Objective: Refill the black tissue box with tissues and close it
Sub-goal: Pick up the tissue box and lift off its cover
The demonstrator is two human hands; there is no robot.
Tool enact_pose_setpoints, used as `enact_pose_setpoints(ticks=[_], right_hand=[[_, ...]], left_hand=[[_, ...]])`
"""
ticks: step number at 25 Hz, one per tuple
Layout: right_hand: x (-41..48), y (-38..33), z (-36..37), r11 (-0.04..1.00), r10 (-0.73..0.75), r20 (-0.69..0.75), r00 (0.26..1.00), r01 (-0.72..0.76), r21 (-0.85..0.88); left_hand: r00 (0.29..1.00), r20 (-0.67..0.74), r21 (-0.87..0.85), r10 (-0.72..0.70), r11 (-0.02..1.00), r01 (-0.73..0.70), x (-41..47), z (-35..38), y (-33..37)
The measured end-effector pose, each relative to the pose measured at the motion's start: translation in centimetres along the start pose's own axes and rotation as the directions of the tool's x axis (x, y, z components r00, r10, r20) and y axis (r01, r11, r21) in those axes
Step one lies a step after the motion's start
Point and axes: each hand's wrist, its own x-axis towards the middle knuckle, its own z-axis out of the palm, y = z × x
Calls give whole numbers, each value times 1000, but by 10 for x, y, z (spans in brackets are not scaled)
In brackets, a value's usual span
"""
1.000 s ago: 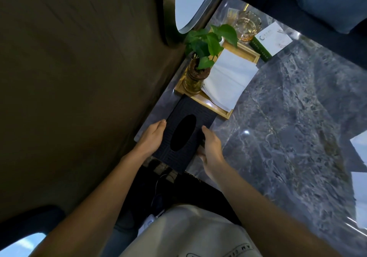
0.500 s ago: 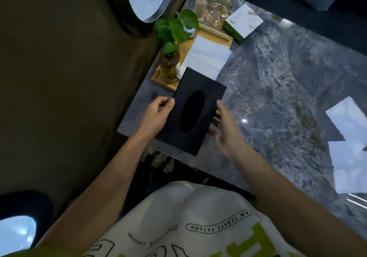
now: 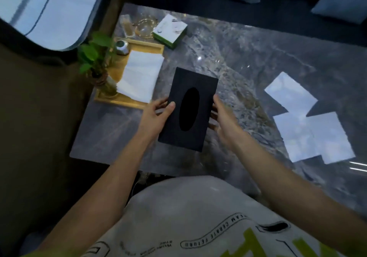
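Observation:
The black tissue box (image 3: 198, 85), flat and rectangular with a dark oval slot in its top, is held above the grey marble table (image 3: 248, 74). My left hand (image 3: 156, 115) grips its left long edge, thumb on top. My right hand (image 3: 220, 115) is against its right long edge with the fingers underneath. No tissue shows in the slot. A stack of white tissues (image 3: 141, 76) lies on a wooden tray (image 3: 147, 48) to the left of the box.
On the tray stand a potted green plant (image 3: 95, 58) and a small silver object (image 3: 122, 47). Behind it are a glass ashtray (image 3: 145, 27) and a green-and-white box (image 3: 170, 31). A brown wall runs along the left. Bright window reflections lie on the table at right.
Both hands have lifted the black box off the table's near left corner and brought it right, over the middle of the table. The view has swung right as well.

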Motion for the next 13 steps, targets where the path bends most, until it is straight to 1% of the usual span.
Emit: enact_pose_setpoints(ticks=[5, 8, 11, 13], right_hand=[[4, -17, -75, 998, -53, -69, 996, 55, 41], [11, -14, -118, 996, -70, -111, 991, 75, 43], [11, -9, -150, 991, -8, -59, 998, 16, 135], [10, -9, -165, 990, 25, 10, 1000, -26, 139]], left_hand=[[992, 104, 35, 76, 996, -80, -5, 76, 29], [995, 94, -22, 20, 1000, -18, -10, 116, 36], [998, 56, -78, -42, 996, 46, -14, 148, 36], [996, 39, -126, -78, 989, 82, -18, 165, 38]])
